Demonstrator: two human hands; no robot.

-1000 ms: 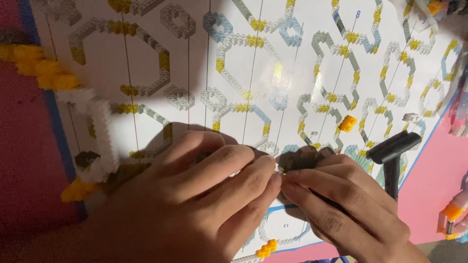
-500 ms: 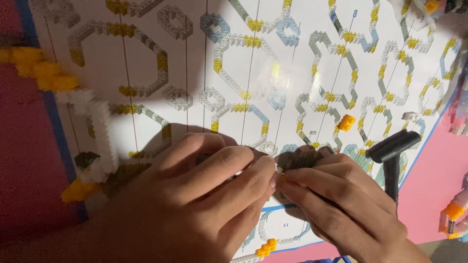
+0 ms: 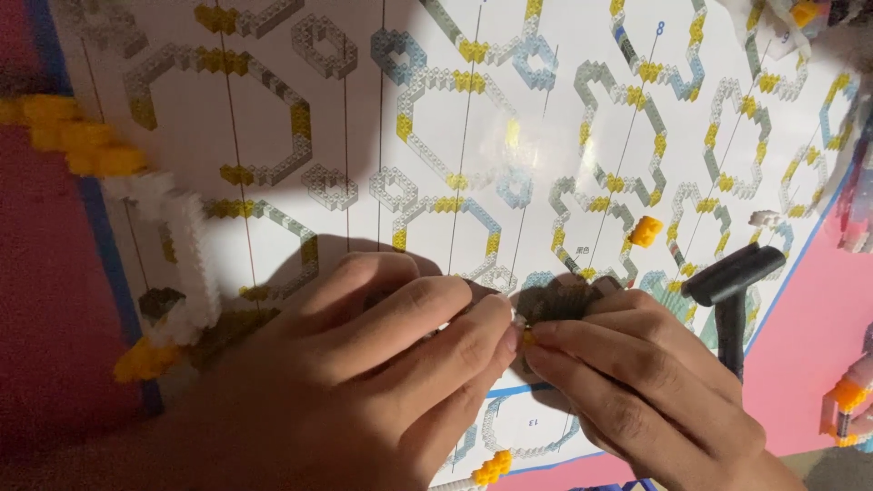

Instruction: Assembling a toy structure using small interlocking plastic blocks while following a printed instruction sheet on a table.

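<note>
Nothing moved: both hands' grip [image 3: 523,332] pinches a dark brick cluster [image 3: 559,300] (axis hidden).

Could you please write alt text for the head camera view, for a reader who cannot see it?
Two bare hands, left hand and right hand, pinch a small dark brick piece together over a white printed instruction sheet. A black T-shaped plastic tool lies to the right.

Above the black T-shaped plastic tool [image 3: 732,289], the white printed instruction sheet [image 3: 364,118] lies flat and open, save one loose yellow brick [image 3: 646,231]. Far left of it, a white-and-yellow brick chain [image 3: 173,245] blocks the sheet's edge.
</note>
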